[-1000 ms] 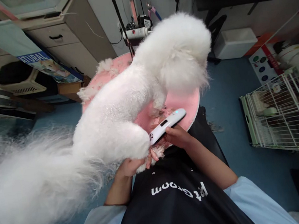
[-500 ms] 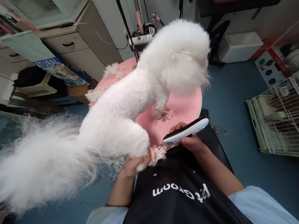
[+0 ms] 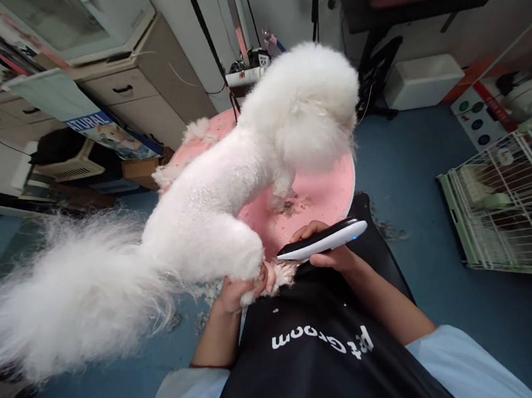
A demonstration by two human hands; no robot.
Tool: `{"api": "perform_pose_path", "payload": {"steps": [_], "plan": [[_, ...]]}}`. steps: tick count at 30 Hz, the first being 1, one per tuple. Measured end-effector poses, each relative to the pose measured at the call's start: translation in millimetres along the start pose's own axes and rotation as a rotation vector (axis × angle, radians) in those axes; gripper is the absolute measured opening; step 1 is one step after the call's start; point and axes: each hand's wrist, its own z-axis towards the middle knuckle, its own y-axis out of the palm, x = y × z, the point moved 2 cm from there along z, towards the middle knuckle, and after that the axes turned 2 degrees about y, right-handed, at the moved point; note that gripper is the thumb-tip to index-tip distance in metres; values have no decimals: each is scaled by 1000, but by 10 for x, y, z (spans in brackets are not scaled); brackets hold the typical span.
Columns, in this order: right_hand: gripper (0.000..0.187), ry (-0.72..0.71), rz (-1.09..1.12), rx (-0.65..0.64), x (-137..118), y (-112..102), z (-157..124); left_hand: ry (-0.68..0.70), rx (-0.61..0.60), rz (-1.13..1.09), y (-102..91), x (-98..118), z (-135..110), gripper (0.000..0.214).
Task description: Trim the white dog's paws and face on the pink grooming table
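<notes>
A fluffy white dog stands on a round pink grooming table, head away from me, its long tail sweeping out to the left. My left hand is wrapped round the dog's hind paw at the table's near edge. My right hand grips a white and black hair clipper, held level just right of that paw, its blade end pointing at the paw. A blue light shows near the clipper's far end.
Clipped fur lies on the pink table and on the blue floor. A white wire cage stands at the right. Drawers and a poster are at the back left; a grooming arm pole rises behind the table. I wear a black apron.
The clipper rolled from its white face up to its dark side up and drew back from the paw to the right, then edged left again. My left hand kept hold of the paw.
</notes>
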Motion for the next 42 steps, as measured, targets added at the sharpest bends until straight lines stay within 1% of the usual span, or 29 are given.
{"api": "perform_pose_path", "payload": {"steps": [2,4,8,10,12,15,17,19,22,24,25,27,29,32,33,34,35,39,40,42], "plan": [[42,38,5,-9,-30,12,61,-23,-8,14,-3,-3,6,29],[43,66,33,10,-67,-1,101,-36,-1,23,-11,-4,7,33],[44,70,31,25,-114,-46,83,-63,49,46,-57,-8,-8,43],[42,44,0,23,-111,-47,46,-84,55,59,-89,-15,-16,46],[40,12,-24,10,-97,-33,26,-100,35,57,-114,-21,-17,47],[38,12,-38,-33,-73,-17,87,-94,-42,19,-118,-14,-4,45],[38,32,-30,-103,-68,-21,204,-98,-87,4,-100,-6,8,41],[38,88,-5,-223,-62,-29,368,-120,-102,5,-78,-7,16,38],[40,251,22,-424,-28,-39,638,-159,-109,-8,-55,-33,13,37],[41,346,-12,-508,8,-38,796,-174,-104,-2,-58,-61,3,36],[40,380,-38,-524,27,-35,863,-174,-98,13,-66,-75,-3,37],[39,419,-67,-512,55,-22,963,-187,-84,58,-97,-104,-17,39],[37,454,-48,-527,57,-3,999,-217,-86,94,-141,-132,-34,42],[36,523,63,-630,4,-4,909,-200,-70,153,-220,-142,-49,42],[37,539,101,-633,-16,-25,843,-181,-54,183,-243,-134,-50,41],[38,551,126,-598,-26,-58,764,-168,-37,211,-261,-122,-49,40],[39,564,135,-531,-20,-99,671,-165,-21,230,-272,-108,-48,38],[46,651,160,-109,150,-274,241,-153,35,183,-256,-32,-43,33],[51,666,192,-34,206,-294,152,-136,51,168,-247,-12,-43,32],[55,639,250,86,290,-303,46,-107,65,150,-231,12,-47,29]]}}
